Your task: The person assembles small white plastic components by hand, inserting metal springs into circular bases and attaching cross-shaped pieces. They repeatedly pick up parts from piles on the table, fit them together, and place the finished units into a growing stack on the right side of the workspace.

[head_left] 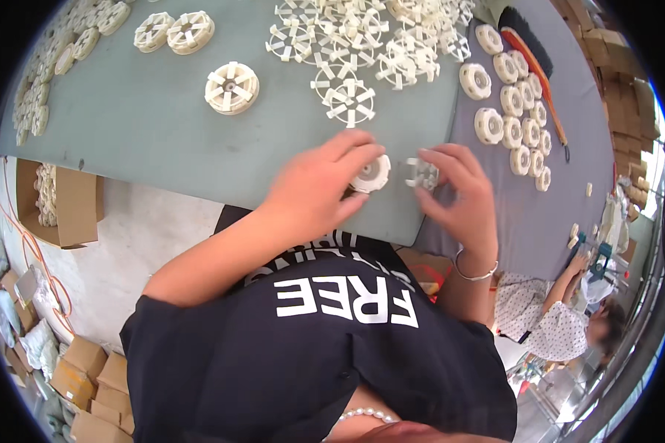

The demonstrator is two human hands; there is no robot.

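My left hand point(321, 177) grips a round white plastic disc point(373, 174) with a hub at its centre, at the table's near edge. Just right of it, my right hand point(462, 188) pinches a small white spoked ring point(423, 173) between thumb and fingers. A gap separates the two parts. Beyond my hands lies a loose spoked ring point(350, 102), next to a large heap of similar rings point(362, 33). To the left rests a disc with a spoked ring seated on it point(231, 88).
Two more fitted discs point(190, 32) stand farther back, with rows of them point(37, 88) at the far left. Several plain discs point(511, 101) and an orange-handled brush point(536, 66) occupy the grey cloth. A cardboard box point(74, 207) stands below left. A co-worker point(550, 325) sits at right.
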